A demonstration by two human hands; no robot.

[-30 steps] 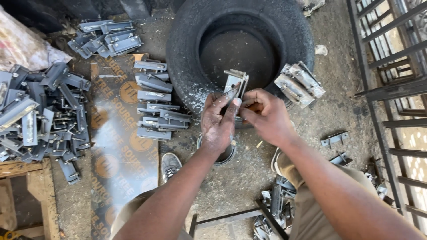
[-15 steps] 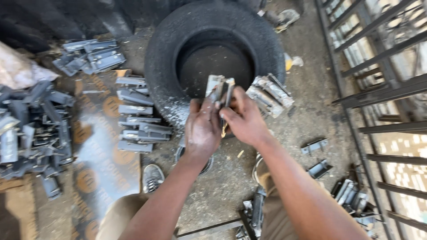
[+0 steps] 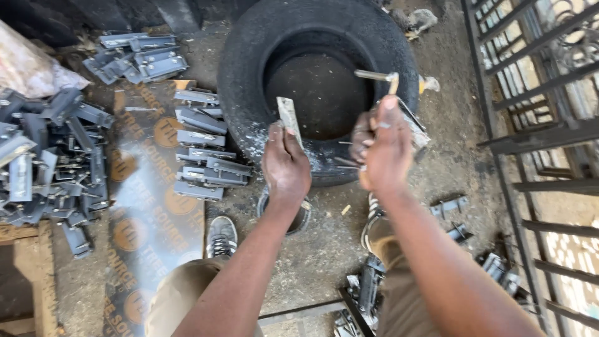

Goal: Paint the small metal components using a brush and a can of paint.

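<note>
both hands are closed and working over the near rim of a black tyre. the left hand grips a flat metal piece, holding it upright on edge with its lower end resting on the rubber. the right hand is wrapped around the handle of a hammer, raised so the head sits above and to the right of the piece. to strike well, the left fingers probably ought to stay low on the piece, clear of its top edge, with the piece kept steady and the blow square. left of the left hand, rows of similar grey metal brackets lie on printed cardboard; further left sits a bigger heap. right of the right hand stands a metal gate.
</note>
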